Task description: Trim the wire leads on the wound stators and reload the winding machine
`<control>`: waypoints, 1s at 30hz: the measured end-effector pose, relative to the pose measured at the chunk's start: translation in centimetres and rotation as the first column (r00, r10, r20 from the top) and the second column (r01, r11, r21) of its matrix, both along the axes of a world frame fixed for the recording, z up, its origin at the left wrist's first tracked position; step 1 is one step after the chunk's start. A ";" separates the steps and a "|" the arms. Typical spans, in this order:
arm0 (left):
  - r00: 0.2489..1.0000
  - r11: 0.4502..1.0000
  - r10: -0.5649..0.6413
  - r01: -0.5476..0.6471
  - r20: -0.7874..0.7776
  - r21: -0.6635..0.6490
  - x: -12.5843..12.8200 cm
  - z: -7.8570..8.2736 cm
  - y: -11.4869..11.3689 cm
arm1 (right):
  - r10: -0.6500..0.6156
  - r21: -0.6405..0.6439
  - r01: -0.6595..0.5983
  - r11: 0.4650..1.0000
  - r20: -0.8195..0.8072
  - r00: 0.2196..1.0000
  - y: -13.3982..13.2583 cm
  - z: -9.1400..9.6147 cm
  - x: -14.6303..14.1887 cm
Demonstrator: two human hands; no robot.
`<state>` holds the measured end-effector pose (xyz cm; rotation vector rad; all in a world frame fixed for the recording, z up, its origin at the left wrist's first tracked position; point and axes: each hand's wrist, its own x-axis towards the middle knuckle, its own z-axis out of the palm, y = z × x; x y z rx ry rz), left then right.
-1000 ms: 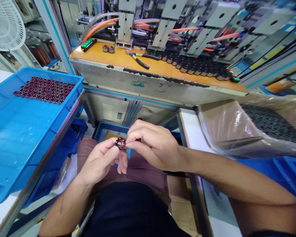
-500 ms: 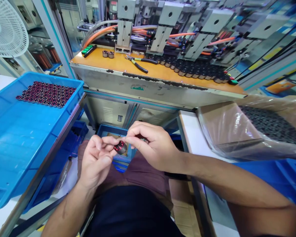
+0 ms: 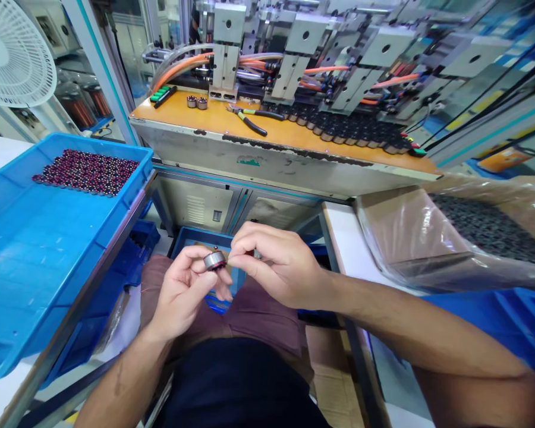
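Note:
My left hand (image 3: 182,291) pinches a small round wound stator (image 3: 214,260) between thumb and fingers, its grey metal side turned toward me. My right hand (image 3: 276,264) is closed beside it, fingertips pressed against the part's right edge. Both hands hover above my lap, in front of a low blue bin (image 3: 191,238). A blue tray (image 3: 35,238) on my left carries several rows of the same red-wound stators (image 3: 87,171).
An orange-topped machine bench (image 3: 271,134) stands ahead with pliers (image 3: 249,122), two loose stators (image 3: 196,102) and a row of dark parts (image 3: 352,131). A plastic-lined carton of dark parts (image 3: 481,229) sits at right. A white fan (image 3: 13,50) is at upper left.
The stator has been turned in my fingers: its red windings faced me earlier, now its grey outer ring shows. Both hands stayed close together over my lap.

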<state>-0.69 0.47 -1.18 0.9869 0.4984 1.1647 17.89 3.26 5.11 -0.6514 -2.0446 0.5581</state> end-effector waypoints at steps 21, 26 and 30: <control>0.939 0.921 0.344 -0.333 -0.022 0.204 -0.6 -0.4 0.5 | -0.115 -0.879 -0.216 0.424 -0.289 0.950 -1.9 -0.5 -1.9; 0.961 0.933 0.273 -0.274 0.038 0.233 -0.3 -0.4 0.7 | -0.060 -0.867 -0.303 0.396 -0.354 0.933 -1.7 -1.5 -1.9; 0.975 0.956 0.214 -0.223 0.064 0.192 -0.1 -0.3 1.3 | 0.020 -0.763 -0.396 0.511 -0.450 0.893 -1.6 -2.7 -2.1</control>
